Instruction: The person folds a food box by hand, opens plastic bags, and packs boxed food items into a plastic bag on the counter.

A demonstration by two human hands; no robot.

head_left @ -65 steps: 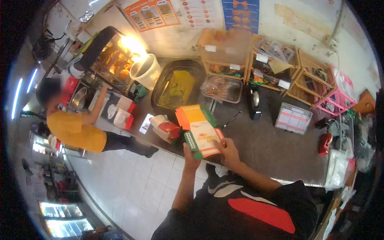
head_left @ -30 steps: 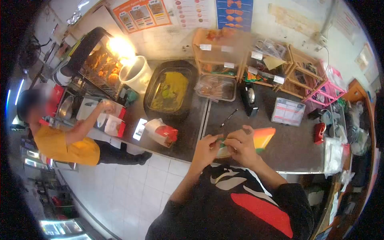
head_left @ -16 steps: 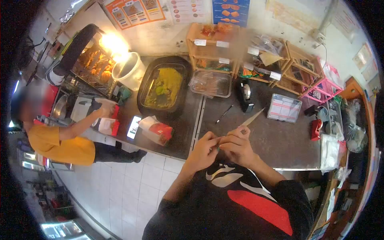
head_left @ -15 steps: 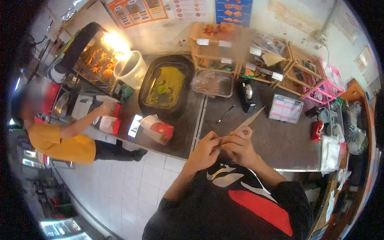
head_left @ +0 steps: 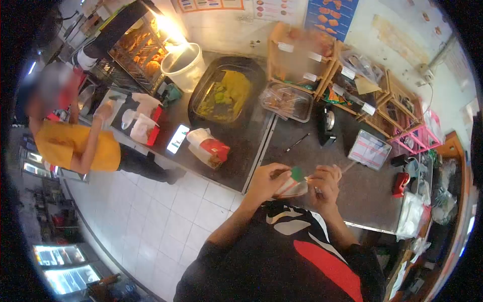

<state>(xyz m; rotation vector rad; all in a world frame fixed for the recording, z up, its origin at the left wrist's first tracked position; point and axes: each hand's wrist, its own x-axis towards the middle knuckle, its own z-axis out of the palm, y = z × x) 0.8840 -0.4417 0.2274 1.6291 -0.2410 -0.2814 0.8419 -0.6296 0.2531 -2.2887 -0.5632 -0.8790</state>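
My left hand [head_left: 267,185] is closed on a small flat piece [head_left: 296,174], green on one side with white and reddish parts below; it looks like a packet or folded paper, but I cannot tell which. To its right, my right hand [head_left: 324,185] is curled in a pinch. A thin pale strip [head_left: 348,166], smeared by motion, sticks out from behind its fingers toward the upper right. Both hands are apart, over the counter's front edge. A pen [head_left: 298,142] and a black tape dispenser [head_left: 328,126] lie beyond them.
A red-and-white food box [head_left: 210,149] and a lit phone [head_left: 178,139] lie at left, below a dark tray [head_left: 195,103] of yellow food. A clear tub [head_left: 287,102], wooden racks [head_left: 327,83] and a white labelled box [head_left: 370,149] stand behind. A co-worker [head_left: 75,143] works at far left.
My hands have moved apart, and the green and white piece now shows in my left hand. The pale strip has swung lower to the right. The co-worker's arm has drawn back.
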